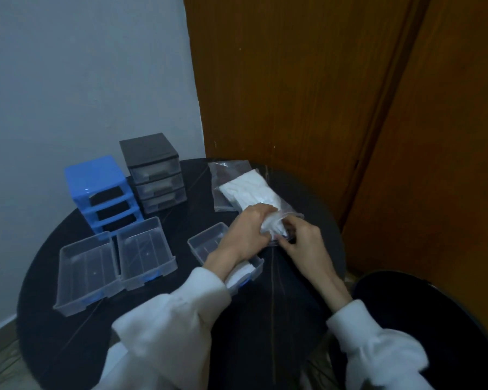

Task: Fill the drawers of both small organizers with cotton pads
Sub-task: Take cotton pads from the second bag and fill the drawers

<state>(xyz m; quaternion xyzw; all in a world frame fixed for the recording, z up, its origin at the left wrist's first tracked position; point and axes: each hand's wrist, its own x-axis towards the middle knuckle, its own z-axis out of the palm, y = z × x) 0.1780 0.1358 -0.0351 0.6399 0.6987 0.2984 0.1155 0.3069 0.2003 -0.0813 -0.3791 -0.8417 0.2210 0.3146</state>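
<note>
Dark and round, the table (68,333) stands in a corner between a pale wall (82,66) and a brown wooden door (293,80). At its far left edge sit the blue organizer (96,178), its three slots vacant, and the grey organizer (152,170), whose three drawers are pushed in; what those hold is too dim to tell. Three clear drawers lie on the table: two (86,274) (145,251) side by side at left, long axes running away from the person, and a third (209,243) partly covered by the left forearm, with white cotton pads (241,273) showing at its near end. A clear bag (231,175) lies lengthwise toward the door, its pads packed in the far half. The left hand (247,230) reaches into the bag's near mouth, fingers curled around a bunch of pads; its fingertips are hidden inside. The right hand (302,243) pinches the bag's opening edge just beside it. Both white sleeves (175,327) are cut off by the lower frame.
</note>
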